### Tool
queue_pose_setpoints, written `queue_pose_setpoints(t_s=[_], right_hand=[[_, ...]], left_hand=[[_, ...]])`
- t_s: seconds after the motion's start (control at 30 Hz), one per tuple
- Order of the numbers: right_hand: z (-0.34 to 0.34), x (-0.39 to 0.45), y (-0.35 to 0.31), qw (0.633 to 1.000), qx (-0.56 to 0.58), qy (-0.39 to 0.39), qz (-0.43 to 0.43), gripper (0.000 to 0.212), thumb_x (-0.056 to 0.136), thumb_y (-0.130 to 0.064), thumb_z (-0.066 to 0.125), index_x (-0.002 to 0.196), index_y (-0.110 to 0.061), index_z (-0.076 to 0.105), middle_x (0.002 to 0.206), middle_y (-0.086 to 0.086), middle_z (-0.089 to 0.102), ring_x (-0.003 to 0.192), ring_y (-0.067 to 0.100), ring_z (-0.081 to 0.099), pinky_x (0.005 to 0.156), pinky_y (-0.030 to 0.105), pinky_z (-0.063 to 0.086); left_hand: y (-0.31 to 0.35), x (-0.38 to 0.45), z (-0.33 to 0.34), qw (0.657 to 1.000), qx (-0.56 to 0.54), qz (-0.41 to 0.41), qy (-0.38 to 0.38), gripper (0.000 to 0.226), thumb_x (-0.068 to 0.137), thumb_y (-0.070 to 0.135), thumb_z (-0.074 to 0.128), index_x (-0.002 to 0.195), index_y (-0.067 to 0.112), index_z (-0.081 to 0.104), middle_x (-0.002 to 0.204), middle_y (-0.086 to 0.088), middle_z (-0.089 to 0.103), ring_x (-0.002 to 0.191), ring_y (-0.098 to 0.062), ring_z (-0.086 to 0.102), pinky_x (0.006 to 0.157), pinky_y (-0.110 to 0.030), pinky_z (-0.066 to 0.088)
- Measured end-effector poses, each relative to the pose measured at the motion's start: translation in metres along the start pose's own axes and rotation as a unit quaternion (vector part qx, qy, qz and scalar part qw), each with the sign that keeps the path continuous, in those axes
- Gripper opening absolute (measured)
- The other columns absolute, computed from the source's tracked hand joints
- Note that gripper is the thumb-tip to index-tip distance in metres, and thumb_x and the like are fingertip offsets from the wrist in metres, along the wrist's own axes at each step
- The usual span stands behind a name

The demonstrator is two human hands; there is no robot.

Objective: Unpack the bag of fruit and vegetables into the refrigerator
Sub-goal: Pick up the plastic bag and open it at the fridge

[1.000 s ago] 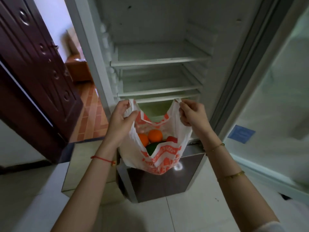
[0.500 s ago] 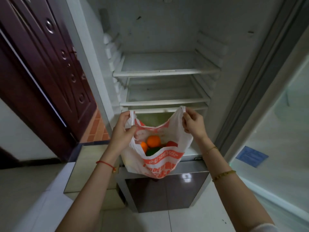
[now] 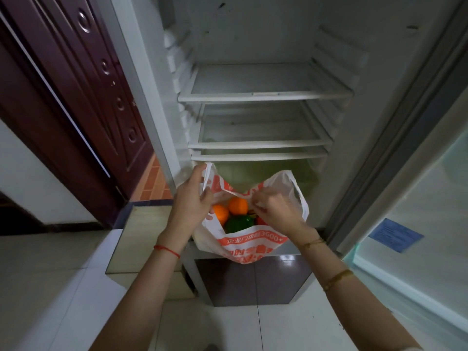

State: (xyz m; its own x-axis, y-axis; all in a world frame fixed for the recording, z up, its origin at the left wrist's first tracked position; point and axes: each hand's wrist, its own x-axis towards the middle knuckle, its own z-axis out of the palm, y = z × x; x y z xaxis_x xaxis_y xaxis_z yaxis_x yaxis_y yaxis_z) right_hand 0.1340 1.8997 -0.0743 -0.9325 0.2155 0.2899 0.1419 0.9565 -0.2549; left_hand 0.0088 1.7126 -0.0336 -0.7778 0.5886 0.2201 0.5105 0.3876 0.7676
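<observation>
I count 2 round oranges (image 3: 238,205), 1 green pepper (image 3: 239,223) inside white-and-orange plastic bag (image 3: 253,245) | left hand (image 3: 193,198) pinches bag handle | right hand (image 3: 272,207) curled inside bag, grasp unclear

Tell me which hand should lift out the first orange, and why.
Right. The right hand is already over the bag's mouth, beside the oranges. The left hand grips the bag's rim and holds it open.

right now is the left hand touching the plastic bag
Touching. The head view shows the left hand gripping the left edge of the plastic bag, its thumb pressed onto the plastic and fingers curled behind it.
</observation>
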Motion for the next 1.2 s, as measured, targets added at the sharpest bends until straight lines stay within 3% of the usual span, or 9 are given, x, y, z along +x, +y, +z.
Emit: queue_pose_setpoints(t_s=[0.1, 0.2, 0.37, 0.57, 0.77, 0.9, 1.0, 1.07, 1.2], right_hand=[[0.019, 0.008, 0.016, 0.992, 0.005, -0.118, 0.036, 0.029, 0.094, -0.018, 0.056, 0.122, -0.018, 0.062, 0.13, 0.004, 0.06, 0.119, 0.024, 0.058, 0.101, 0.032, 0.048], [0.033, 0.007, 0.041, 0.983, -0.115, -0.133, 0.054, 0.084, 0.083, -0.038, 0.066, 0.154, -0.022, 0.023, 0.16, 0.008, 0.023, 0.145, 0.032, 0.027, 0.118, 0.045, 0.016], [0.045, 0.006, 0.076, 0.958, -0.192, -0.195, 0.082, 0.138, 0.06, -0.075, 0.069, 0.146, -0.028, -0.028, 0.162, 0.016, -0.013, 0.146, 0.049, -0.008, 0.104, 0.08, -0.001], [0.068, 0.007, 0.089, 0.929, -0.177, -0.297, 0.133, 0.154, 0.056, -0.078, 0.072, 0.125, -0.028, -0.056, 0.15, 0.009, -0.037, 0.143, 0.05, -0.016, 0.102, 0.083, 0.005], [0.071, 0.012, 0.084, 0.943, -0.208, -0.25, 0.072, 0.161, 0.039, -0.079, 0.077, 0.146, -0.028, -0.032, 0.159, 0.011, -0.011, 0.144, 0.047, -0.005, 0.099, 0.083, 0.01], [0.06, 0.021, 0.071, 0.952, -0.165, -0.251, 0.066, 0.136, 0.068, -0.064, 0.073, 0.133, -0.038, -0.044, 0.157, 0.001, -0.029, 0.145, 0.034, -0.025, 0.115, 0.067, -0.004], [0.061, 0.026, 0.068, 0.963, -0.114, -0.233, 0.076, 0.103, 0.077, -0.052, 0.072, 0.155, -0.024, 0.011, 0.162, 0.003, 0.014, 0.148, 0.031, 0.016, 0.121, 0.049, 0.015], [0.064, 0.025, 0.07, 0.972, -0.068, -0.2, 0.099, 0.073, 0.079, -0.046, 0.072, 0.141, -0.021, 0.042, 0.141, 0.003, 0.049, 0.125, 0.023, 0.047, 0.109, 0.036, 0.035], [0.074, 0.017, 0.076, 0.955, -0.12, -0.234, 0.136, 0.067, 0.079, -0.049, 0.069, 0.133, -0.014, 0.048, 0.133, 0.007, 0.053, 0.117, 0.025, 0.053, 0.104, 0.036, 0.041]], left_hand=[[0.002, -0.003, 0.001, 0.999, 0.031, -0.001, 0.006, 0.051, 0.1, 0.01, 0.047, 0.146, 0.025, 0.032, 0.089, -0.003, 0.058, 0.052, -0.012, 0.067, 0.047, -0.027, 0.058], [-0.001, -0.005, 0.002, 0.998, 0.062, -0.001, 0.01, 0.055, 0.101, 0.013, 0.047, 0.149, 0.028, 0.027, 0.075, 0.001, 0.054, 0.048, -0.011, 0.065, 0.045, -0.028, 0.058], [-0.018, -0.003, 0.0, 0.99, 0.139, -0.018, -0.022, 0.067, 0.099, 0.013, 0.047, 0.155, 0.027, 0.013, 0.075, -0.001, 0.054, 0.047, -0.009, 0.059, 0.042, -0.026, 0.053], [-0.042, -0.006, 0.015, 0.975, 0.184, -0.085, -0.091, 0.082, 0.097, 0.015, 0.051, 0.155, 0.034, -0.004, 0.09, -0.008, 0.062, 0.065, -0.02, 0.065, 0.059, -0.041, 0.06], [-0.049, -0.004, 0.018, 0.972, 0.18, -0.109, -0.102, 0.086, 0.097, 0.017, 0.053, 0.154, 0.036, -0.009, 0.119, -0.01, 0.05, 0.076, -0.015, 0.059, 0.062, -0.032, 0.057], [-0.046, 0.0, 0.018, 0.976, 0.139, -0.121, -0.111, 0.089, 0.098, 0.016, 0.053, 0.152, 0.042, -0.013, 0.127, -0.01, 0.048, 0.072, -0.013, 0.06, 0.047, -0.021, 0.05], [-0.036, 0.001, 0.019, 0.978, 0.093, -0.146, -0.12, 0.091, 0.1, 0.018, 0.05, 0.148, 0.047, -0.022, 0.114, -0.008, 0.055, 0.07, -0.018, 0.065, 0.04, -0.019, 0.047], [-0.03, 0.002, 0.022, 0.98, 0.076, -0.153, -0.101, 0.094, 0.1, 0.019, 0.052, 0.146, 0.049, -0.024, 0.114, -0.007, 0.055, 0.075, -0.02, 0.067, 0.049, -0.027, 0.056], [-0.025, 0.002, 0.029, 0.986, 0.044, -0.138, -0.085, 0.098, 0.099, 0.019, 0.053, 0.14, 0.057, -0.028, 0.118, -0.005, 0.056, 0.079, -0.022, 0.069, 0.062, -0.037, 0.063]])
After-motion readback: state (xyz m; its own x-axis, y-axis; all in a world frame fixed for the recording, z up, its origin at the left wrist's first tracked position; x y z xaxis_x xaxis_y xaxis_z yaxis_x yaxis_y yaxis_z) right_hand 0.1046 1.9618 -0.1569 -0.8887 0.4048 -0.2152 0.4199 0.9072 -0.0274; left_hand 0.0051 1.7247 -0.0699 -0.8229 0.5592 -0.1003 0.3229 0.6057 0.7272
